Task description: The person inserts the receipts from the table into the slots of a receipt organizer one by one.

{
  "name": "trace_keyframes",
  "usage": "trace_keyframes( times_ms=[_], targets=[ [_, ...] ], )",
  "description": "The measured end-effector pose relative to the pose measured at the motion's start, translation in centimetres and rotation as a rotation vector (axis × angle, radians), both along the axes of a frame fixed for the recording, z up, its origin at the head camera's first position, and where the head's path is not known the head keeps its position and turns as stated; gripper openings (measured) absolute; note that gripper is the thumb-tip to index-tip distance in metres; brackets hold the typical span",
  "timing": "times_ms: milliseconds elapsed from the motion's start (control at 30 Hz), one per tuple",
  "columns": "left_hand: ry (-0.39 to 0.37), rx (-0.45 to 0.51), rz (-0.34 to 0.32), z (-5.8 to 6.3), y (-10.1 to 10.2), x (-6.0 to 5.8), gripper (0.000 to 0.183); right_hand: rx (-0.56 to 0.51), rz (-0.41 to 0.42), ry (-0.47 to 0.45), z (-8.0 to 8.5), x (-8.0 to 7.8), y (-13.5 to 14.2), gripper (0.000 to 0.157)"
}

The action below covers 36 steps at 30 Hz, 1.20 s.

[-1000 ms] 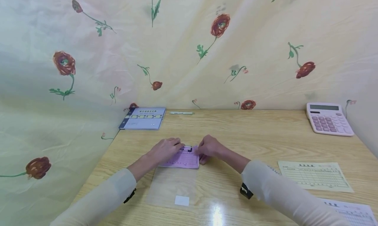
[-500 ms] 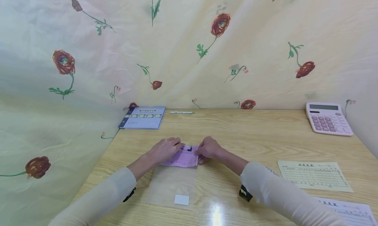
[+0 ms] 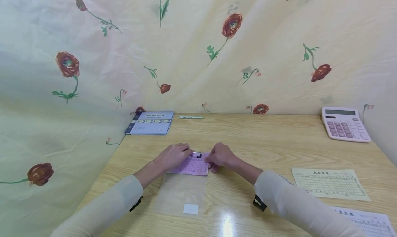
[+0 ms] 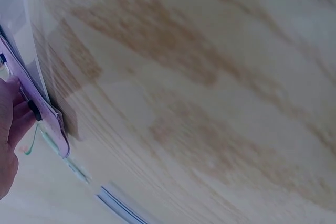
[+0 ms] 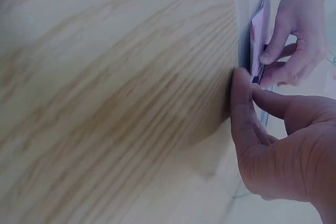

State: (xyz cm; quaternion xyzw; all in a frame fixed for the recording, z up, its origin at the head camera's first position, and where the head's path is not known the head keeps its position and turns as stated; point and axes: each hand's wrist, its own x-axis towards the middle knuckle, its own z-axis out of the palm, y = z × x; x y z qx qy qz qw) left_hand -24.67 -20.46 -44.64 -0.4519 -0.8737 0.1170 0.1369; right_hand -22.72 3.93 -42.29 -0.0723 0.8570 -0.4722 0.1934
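Observation:
A pink printed form (image 3: 192, 166) lies at the top of a clear clipboard (image 3: 180, 192), which has a white label (image 3: 190, 208) near its lower edge. At the form's top edge sits a wire clip (image 3: 198, 155) with black ends. My left hand (image 3: 175, 157) pinches at the clip, its thumb in front and fingers behind in the right wrist view. On the form's right edge, my right hand (image 3: 221, 156) pinches the paper near the upper corner between thumb and fingers. The left wrist view shows the form (image 4: 31, 85) edge-on beside the left hand (image 4: 8, 124).
A blue-covered book (image 3: 152, 123) and a pen (image 3: 190, 117) lie along the table's back edge. The pink calculator (image 3: 345, 124) is at the far right. Nearer on the right are a pale green form (image 3: 330, 183) and a white form (image 3: 369, 219). A flowered cloth hangs behind.
The pink form's right edge shifted slightly left and curled, then flattened a little. The right hand dipped slightly with it; the left hand stays at the clip.

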Motion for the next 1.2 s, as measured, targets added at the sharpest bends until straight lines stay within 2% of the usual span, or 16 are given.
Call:
trace_keyframes(
  times_ms=[200, 300, 400, 567, 767, 1000, 1200],
  targets=[
    [-0.037, 0.03, 0.02, 0.1, 0.3, 0.1, 0.028, 0.048, 0.025, 0.197, 0.4, -0.4, 2.4, 0.008],
    [-0.063, 0.064, 0.023, 0.1, 0.3, 0.1, 0.024, 0.059, 0.05, 0.281, 0.5, -1.0, 4.2, 0.015],
    [-0.076, 0.09, 0.023, 0.0, 0.3, 0.0, 0.023, -0.005, 0.083, 0.32, 0.4, -1.5, 6.2, 0.025],
    [-0.037, 0.078, 0.006, -0.2, 0.2, -0.1, 0.022, -0.148, 0.101, 0.308, 0.4, -1.6, 10.1, 0.037],
    [-0.027, 0.087, -0.008, -0.3, 0.1, -0.2, 0.021, -0.198, 0.148, 0.292, 1.0, -1.0, 15.5, 0.046],
    [-0.022, 0.12, -0.037, -0.5, -0.1, -0.4, 0.02, -0.135, 0.158, 0.26, 2.0, 0.6, 22.7, 0.051],
    [-0.021, 0.132, -0.052, -0.5, 0.0, -0.3, 0.019, -0.053, 0.127, 0.27, 1.8, 2.5, 29.6, 0.048]
  ],
)
